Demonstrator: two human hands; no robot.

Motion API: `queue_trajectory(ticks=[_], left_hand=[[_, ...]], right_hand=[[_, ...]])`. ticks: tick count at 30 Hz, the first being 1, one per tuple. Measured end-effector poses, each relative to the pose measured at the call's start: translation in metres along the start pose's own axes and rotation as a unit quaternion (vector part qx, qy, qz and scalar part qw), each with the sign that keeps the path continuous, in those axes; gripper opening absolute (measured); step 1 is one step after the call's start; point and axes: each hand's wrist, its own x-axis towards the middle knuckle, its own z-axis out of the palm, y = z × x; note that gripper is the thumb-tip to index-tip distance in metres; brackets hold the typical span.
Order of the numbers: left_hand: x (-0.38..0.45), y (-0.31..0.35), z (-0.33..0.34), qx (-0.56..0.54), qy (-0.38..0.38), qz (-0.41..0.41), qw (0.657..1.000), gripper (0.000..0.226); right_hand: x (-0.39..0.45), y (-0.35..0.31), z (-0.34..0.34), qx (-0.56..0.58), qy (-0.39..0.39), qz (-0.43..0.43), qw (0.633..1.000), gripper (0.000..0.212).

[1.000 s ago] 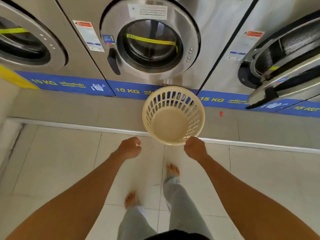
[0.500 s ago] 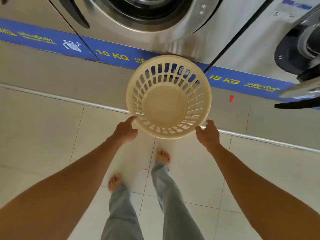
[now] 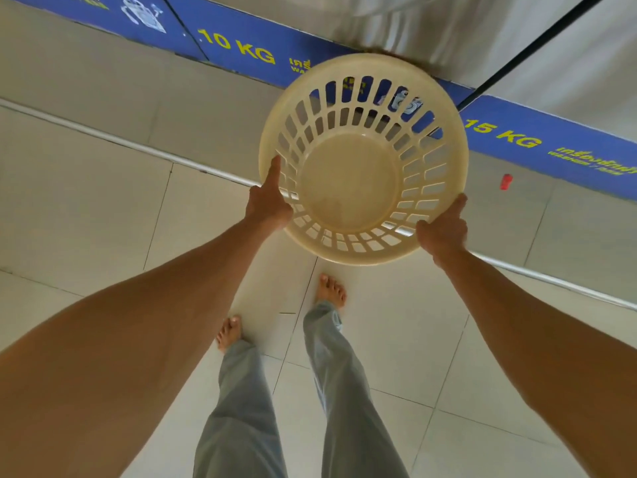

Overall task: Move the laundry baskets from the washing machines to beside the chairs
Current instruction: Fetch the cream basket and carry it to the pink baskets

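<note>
A round cream plastic laundry basket (image 3: 351,181) with slotted sides is empty and sits in front of the steel washing machines (image 3: 413,25), over the raised concrete step. My left hand (image 3: 267,201) grips its rim on the left side, thumb along the edge. On the lower right of the rim is my right hand (image 3: 443,229), closed on it. Whether the basket rests on the step or is lifted off it I cannot tell.
A blue strip (image 3: 241,46) marked 10 KG and 15 KG runs along the base of the machines. The step edge (image 3: 103,136) crosses the tiled floor. A small red object (image 3: 505,181) lies on the step. My bare feet (image 3: 331,291) stand just behind the basket.
Both hands have moved forward from near the basket to its rim and closed on it. My head has tilted down and come closer, so the basket looks larger.
</note>
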Motion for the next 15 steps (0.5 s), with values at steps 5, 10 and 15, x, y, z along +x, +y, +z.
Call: queue_trajectory(ticks=[5,10,15], left_hand=[[-0.001,0.000,0.016,0.011,0.012,-0.013,1.000,0.105],[0.003,-0.015,0.013,-0.010,0.031,-0.053,0.998,0.115],[0.008,-0.030,0.013,-0.084,0.032,-0.130,0.987,0.086]], right_hand=[[0.007,0.011,-0.001,0.046,-0.062,0.054,0.996,0.093],[0.003,0.011,0.004,0.095,-0.081,0.102,0.987,0.078],[0.000,0.002,0.010,0.172,-0.053,0.129,0.975,0.073]])
